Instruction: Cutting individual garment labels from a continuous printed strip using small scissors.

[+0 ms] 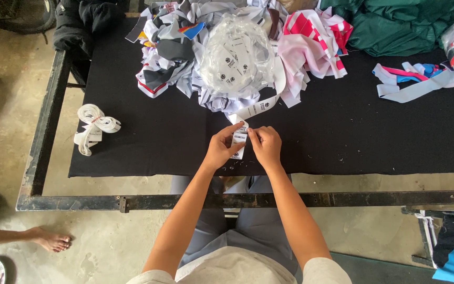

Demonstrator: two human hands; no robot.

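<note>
Both hands meet over the near edge of a black cloth-covered table [342,142]. My left hand [220,149] and my right hand [265,145] pinch a small white printed label [239,138] between their fingertips. The label is the end of a long white printed ribbon [261,107] that runs up and right into a clear plastic bag of the same ribbon [236,55]. The bag rests on a heap of fabric scraps.
A pile of white, grey and pink-striped fabric scraps [306,47] fills the table's far middle. Green cloth [395,26] lies far right, blue and pink strips [413,79] beside it. A bundled white ribbon roll [94,126] sits at the left edge. Another person's bare foot [48,239] is on the floor.
</note>
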